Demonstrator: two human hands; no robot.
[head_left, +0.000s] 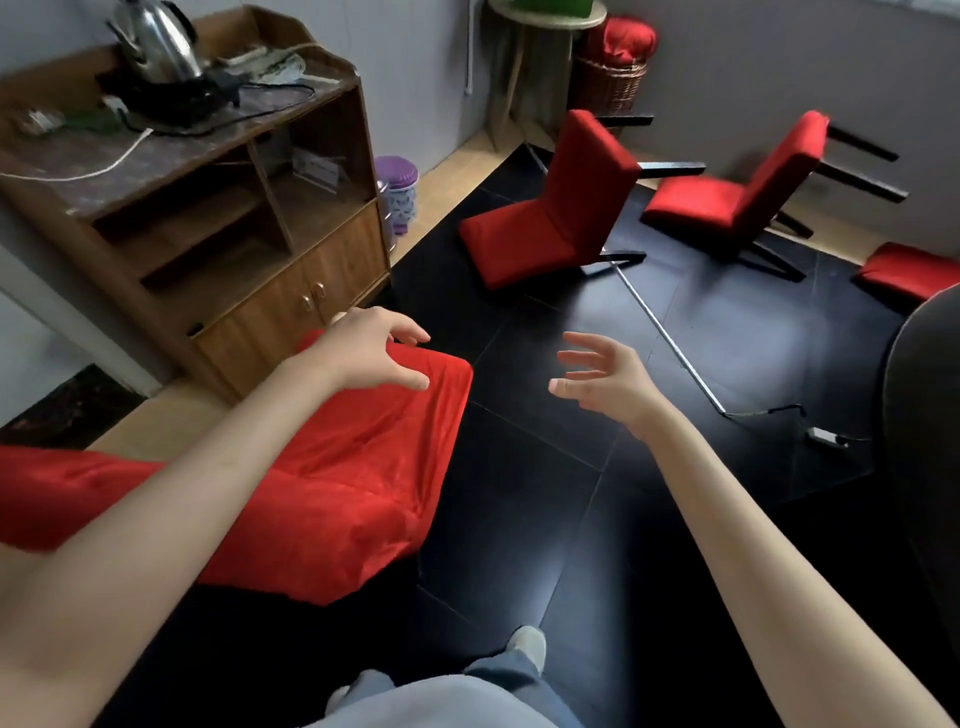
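Observation:
A red upholstered chair (353, 467) lies tipped over on the black floor at the lower left, right in front of me. My left hand (371, 351) hovers over its far edge with fingers spread and relaxed, holding nothing. My right hand (602, 376) is raised over the bare floor to the right of that chair, fingers spread, also empty. Two more red chairs lie on their backs farther off: one (550, 213) in the middle, another (737, 192) to its right.
A wooden cabinet (270, 249) with a steel kettle (156, 41) stands at the left. A purple bin (397, 192) sits beside it. A thin metal rod (670, 343) with a cable lies across the floor. A red cushion (909, 273) and a dark round object (924, 426) are at the right.

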